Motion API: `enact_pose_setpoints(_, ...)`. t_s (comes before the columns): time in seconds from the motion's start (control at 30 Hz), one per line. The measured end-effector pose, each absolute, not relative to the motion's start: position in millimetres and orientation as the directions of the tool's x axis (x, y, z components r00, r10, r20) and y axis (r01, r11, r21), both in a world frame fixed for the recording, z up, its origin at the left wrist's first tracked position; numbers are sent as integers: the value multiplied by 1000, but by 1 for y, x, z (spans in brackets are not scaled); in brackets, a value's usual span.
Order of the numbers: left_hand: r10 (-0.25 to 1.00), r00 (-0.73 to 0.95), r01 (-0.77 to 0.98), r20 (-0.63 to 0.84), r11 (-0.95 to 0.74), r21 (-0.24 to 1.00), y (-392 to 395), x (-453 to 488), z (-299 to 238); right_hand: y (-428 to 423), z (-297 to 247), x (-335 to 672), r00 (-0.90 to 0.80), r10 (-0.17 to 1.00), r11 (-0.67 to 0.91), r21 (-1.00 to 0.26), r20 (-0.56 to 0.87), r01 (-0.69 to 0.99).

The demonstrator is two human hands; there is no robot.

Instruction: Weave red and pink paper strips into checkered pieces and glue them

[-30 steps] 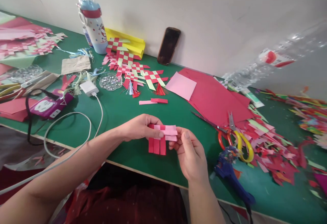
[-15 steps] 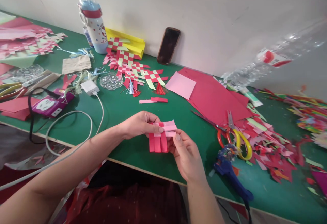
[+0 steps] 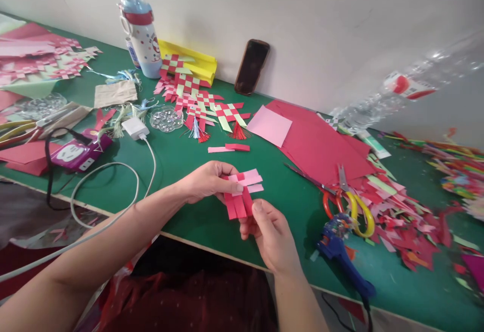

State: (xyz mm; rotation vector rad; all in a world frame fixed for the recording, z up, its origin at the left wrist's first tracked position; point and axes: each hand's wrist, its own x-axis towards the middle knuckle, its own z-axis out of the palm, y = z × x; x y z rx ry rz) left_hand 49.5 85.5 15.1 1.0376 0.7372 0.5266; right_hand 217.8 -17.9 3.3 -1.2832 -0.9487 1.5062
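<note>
Between my hands, above the green table, is a small woven piece of paper strips (image 3: 238,204), with red strips pointing toward me and light pink strips sticking out to the right. My left hand (image 3: 207,183) pinches its upper left part, thumb on top and fingers behind. My right hand (image 3: 270,226) is closed at the lower right, thumb and forefinger on the edge of a red strip. Some of its fingertips are hidden behind the paper. Beyond my hands, a loose pink strip (image 3: 217,150) and a red strip (image 3: 238,147) lie overlapping on the table.
Woven paper pieces with tassels (image 3: 196,100) lie at the back. Red paper sheets (image 3: 321,140), scissors (image 3: 359,211), a blue glue gun (image 3: 342,256) and paper scraps (image 3: 404,221) are right. A power strip (image 3: 79,153), white cable (image 3: 121,165) and bottle (image 3: 143,39) stand left.
My right hand has shifted down from the pink strip ends to the red strip ends. The woven piece has tilted slightly, and my left hand keeps its pinch on it.
</note>
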Motion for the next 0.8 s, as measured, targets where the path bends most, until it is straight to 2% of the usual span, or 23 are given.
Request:
enact_pose_setpoints(0.27, 716, 643, -64, -272, 404, 913, 84, 49, 16, -21, -1, 214, -9, 962, -272, -957, -273, -102)
enact_pose_setpoints(0.5, 682, 686, -4, -252, 350, 937, 82, 47, 17, -31, 9, 223, 45, 970, -237, -971, -238, -22)
enact_pose_setpoints(0.63, 693, 680, 39, -239, 291, 956, 59, 39, 26, -38, 19, 230, -40, 964, -257, -961, -262, 98)
enact_pose_setpoints(0.67, 712, 660, 69, -240, 260, 963, 50, 35, 26, -39, 19, 232, -53, 962, -257, -956, -267, 139)
enact_pose_setpoints(0.73, 810, 534, 236, -243, 133, 963, 31, 24, 22, -42, 19, 237, -26, 969, -237, -948, -248, 213)
enact_pose_setpoints(0.8, 882, 407, 421, -237, 49, 906, 13, 11, 14, -47, 15, 242, 49, 983, -186, -936, -180, 299)
